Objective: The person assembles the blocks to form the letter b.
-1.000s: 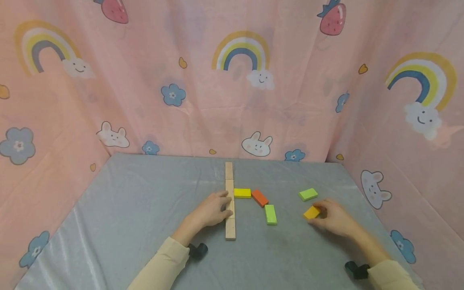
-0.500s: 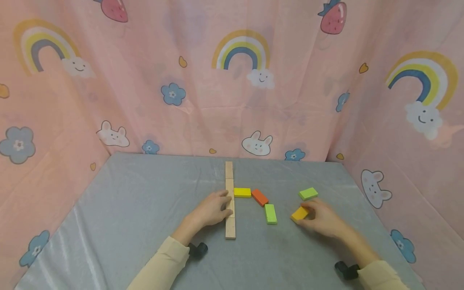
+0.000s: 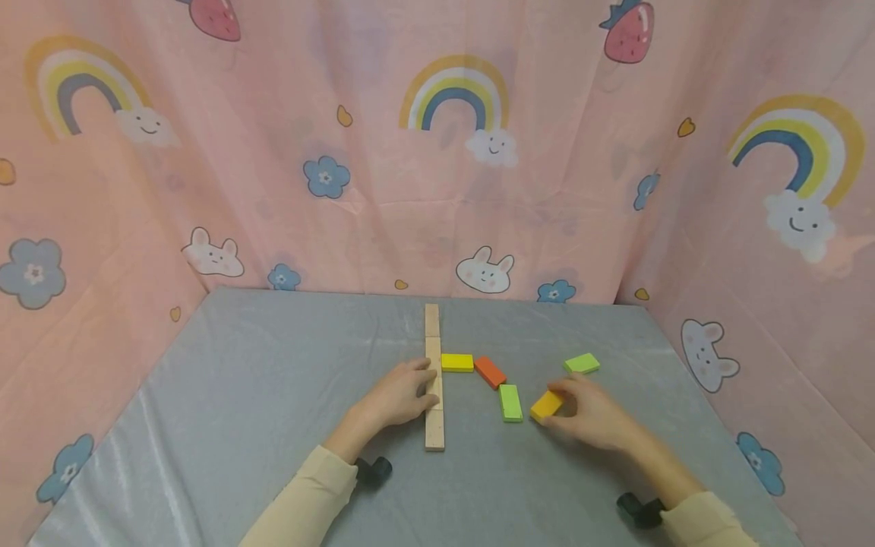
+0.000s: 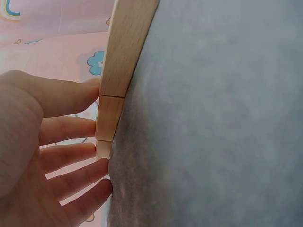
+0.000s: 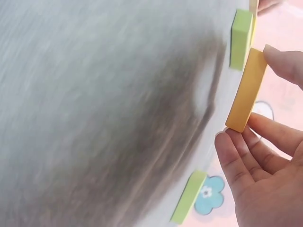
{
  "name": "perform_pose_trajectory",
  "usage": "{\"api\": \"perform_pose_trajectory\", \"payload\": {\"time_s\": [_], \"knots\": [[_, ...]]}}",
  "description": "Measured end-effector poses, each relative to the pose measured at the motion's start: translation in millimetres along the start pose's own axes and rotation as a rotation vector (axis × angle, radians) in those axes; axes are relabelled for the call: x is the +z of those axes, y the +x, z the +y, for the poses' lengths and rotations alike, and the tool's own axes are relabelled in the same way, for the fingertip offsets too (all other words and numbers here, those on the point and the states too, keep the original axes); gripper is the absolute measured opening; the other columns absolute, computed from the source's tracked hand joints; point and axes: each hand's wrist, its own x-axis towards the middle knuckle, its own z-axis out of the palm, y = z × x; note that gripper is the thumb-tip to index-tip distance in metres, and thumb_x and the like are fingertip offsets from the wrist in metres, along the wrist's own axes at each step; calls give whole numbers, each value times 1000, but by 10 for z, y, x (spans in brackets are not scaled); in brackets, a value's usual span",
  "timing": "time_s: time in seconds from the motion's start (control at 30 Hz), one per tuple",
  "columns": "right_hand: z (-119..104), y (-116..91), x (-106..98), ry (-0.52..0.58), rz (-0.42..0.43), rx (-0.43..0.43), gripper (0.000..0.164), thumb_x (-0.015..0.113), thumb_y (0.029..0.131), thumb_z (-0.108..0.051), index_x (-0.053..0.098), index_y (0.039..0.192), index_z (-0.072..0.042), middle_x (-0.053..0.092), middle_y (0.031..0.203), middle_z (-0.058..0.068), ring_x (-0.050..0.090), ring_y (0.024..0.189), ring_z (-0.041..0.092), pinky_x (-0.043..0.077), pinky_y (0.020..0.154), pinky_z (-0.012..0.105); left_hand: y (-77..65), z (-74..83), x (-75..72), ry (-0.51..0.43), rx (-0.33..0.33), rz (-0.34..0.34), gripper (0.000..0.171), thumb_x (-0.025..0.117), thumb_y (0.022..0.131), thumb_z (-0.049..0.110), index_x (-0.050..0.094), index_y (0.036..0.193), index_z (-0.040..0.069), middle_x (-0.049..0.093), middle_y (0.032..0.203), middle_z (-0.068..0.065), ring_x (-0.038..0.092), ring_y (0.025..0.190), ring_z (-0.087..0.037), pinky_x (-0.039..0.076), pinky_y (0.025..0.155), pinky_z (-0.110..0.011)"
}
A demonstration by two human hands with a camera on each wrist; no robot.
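Observation:
My right hand (image 3: 595, 416) pinches an orange-yellow wooden block (image 3: 546, 407) between thumb and fingers, just right of a light green block (image 3: 510, 403). In the right wrist view the block (image 5: 247, 90) is gripped by its ends. A straight row of plain wooden blocks (image 3: 433, 349) lies end to end, pointing away from me. Against its left side my left hand (image 3: 399, 396) rests its fingertips, fingers fairly straight and spread. From the row's right side curve a yellow block (image 3: 457, 363), an orange-red block (image 3: 490, 373) and the light green one.
A second light green block (image 3: 582, 363) lies apart, beyond my right hand. The table's grey cloth (image 3: 273, 380) runs back to a pink patterned curtain (image 3: 383, 228), which also stands at both sides.
My right hand has moved left with the orange-yellow block, bringing it close to the near light green block. My left hand and the other blocks stay where they were.

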Motion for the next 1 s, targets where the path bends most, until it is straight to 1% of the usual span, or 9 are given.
{"api": "perform_pose_trajectory", "payload": {"time_s": [0.03, 0.13, 0.3, 0.53, 0.67, 0.8, 1.0], "knots": [[-25, 1, 2, 0, 0, -8, 64, 84, 82, -40, 66, 126, 2, 64, 118, 7, 60, 103, 23, 53, 92, 50, 0, -1, 1, 0, 0, 0, 49, 68, 98, 26, 60, 140, 0, 45, 154, -19, 44, 140, -40, 38, 114, -50], [-98, 5, 11, -7, 4, -25, 62, 85, 81, -40, 67, 125, 0, 64, 118, 5, 60, 103, 22, 53, 92, 49, 0, -1, -1, -2, -2, 1, 50, 68, 98, 26, 60, 140, 0, 45, 154, -19, 44, 141, -39, 38, 114, -50], [-215, 11, 33, 13, -12, -39, 63, 85, 82, -41, 66, 126, -1, 63, 119, 4, 61, 105, 21, 53, 94, 48, -1, 2, -3, -8, -3, 0, 50, 68, 98, 26, 60, 140, 0, 45, 154, -20, 43, 141, -40, 38, 115, -50], [-378, 39, 110, 13, -43, 7, 60, 86, 80, -41, 67, 125, -7, 60, 115, -1, 57, 103, 16, 53, 94, 44, -9, 18, -16, -16, -8, -3, 49, 68, 98, 26, 60, 140, 1, 45, 154, -20, 42, 141, -41, 38, 114, -51], [-471, 36, 138, 20, -64, -2, 60, 87, 79, -42, 68, 124, -7, 59, 113, -2, 56, 101, 15, 53, 93, 42, -8, 14, -14, -9, -1, -2, 49, 68, 98, 26, 60, 140, 1, 45, 154, -20, 43, 141, -41, 38, 114, -51], [-529, 39, 180, 24, -79, -18, 60, 86, 80, -43, 68, 124, -7, 59, 112, -3, 55, 101, 14, 53, 92, 41, -7, 10, -13, -5, 5, 0, 49, 68, 98, 26, 60, 139, 1, 45, 153, -20, 43, 140, -40, 38, 114, -50], [-590, 49, 274, -13, -86, -34, 58, 86, 79, -42, 69, 123, -9, 56, 105, -8, 53, 95, 10, 53, 87, 37, -9, 14, -17, -5, 7, 1, 49, 68, 98, 26, 61, 139, 0, 45, 153, -20, 44, 140, -40, 38, 114, -50]]}}
